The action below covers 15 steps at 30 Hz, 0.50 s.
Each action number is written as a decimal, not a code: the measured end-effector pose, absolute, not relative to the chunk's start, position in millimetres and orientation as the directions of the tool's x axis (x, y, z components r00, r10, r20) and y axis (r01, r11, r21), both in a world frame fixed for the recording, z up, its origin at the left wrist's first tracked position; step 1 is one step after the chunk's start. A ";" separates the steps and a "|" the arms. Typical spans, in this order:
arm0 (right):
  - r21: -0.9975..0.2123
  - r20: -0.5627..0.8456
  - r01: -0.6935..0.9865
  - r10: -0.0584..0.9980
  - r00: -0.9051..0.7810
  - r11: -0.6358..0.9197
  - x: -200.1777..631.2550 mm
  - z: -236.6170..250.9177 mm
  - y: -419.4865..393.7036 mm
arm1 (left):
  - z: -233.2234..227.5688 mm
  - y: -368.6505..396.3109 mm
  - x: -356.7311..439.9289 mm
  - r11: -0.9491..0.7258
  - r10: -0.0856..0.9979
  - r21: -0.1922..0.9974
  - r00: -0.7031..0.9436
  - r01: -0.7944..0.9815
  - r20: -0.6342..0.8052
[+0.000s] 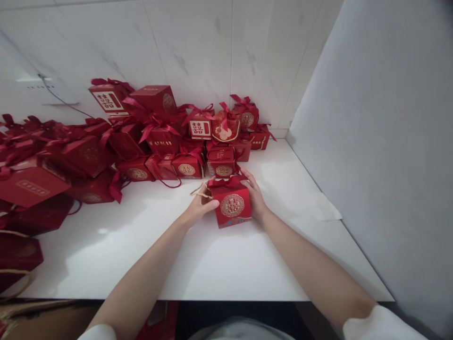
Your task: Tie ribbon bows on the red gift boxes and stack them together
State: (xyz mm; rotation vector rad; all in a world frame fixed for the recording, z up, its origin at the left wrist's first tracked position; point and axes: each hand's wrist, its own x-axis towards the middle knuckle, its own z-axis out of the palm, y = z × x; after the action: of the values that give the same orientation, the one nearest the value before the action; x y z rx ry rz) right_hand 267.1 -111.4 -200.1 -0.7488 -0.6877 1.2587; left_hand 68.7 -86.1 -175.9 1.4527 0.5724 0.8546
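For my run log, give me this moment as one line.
left hand: grips left side of red gift box | right hand: grips its right side | box: upright on white counter | behind: pile of red gift boxes

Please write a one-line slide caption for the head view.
Both hands, left and right, hold a small red gift box on a white counter before a pile of red boxes.

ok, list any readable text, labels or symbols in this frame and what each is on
"囍" in red on a white label: red ribbon-tied cardboard box, back row centre.
"囍" on a white label: red cardboard box at the top of the pile.
Gold round emblem, apparently "囍": small red cardboard gift box held between the left hand and right hand.
Gold lettering on the other red boxes: too small and blurred to read.
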 end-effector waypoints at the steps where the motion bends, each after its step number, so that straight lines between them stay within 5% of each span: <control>1: -0.821 0.060 -0.550 0.981 0.183 0.153 266.2 -198.6 -112.2 | -173.9 -87.2 68.0 -0.186 0.769 0.975 0.599 -0.124 0.223; 5: -0.880 0.139 -0.412 0.957 0.255 0.238 265.0 -199.3 -109.3 | -171.1 -84.0 63.9 -0.435 0.725 0.900 0.594 0.002 0.349; 10: -0.924 0.065 -0.330 0.933 0.355 0.190 276.7 -209.9 -95.6 | -173.8 -63.4 53.5 -0.141 0.749 0.988 0.645 -0.068 0.151; 15: -0.951 -0.093 -0.307 0.977 0.192 -0.030 297.4 -203.1 -95.4 | -160.3 -47.2 37.6 0.095 0.940 0.979 0.341 -0.178 -0.030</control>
State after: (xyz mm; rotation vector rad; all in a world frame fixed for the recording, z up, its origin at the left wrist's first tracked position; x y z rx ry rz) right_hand 297.4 -95.4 -203.1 -1.1150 -0.8050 1.2312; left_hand 37.6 -47.2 -160.3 1.1664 0.8491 0.9965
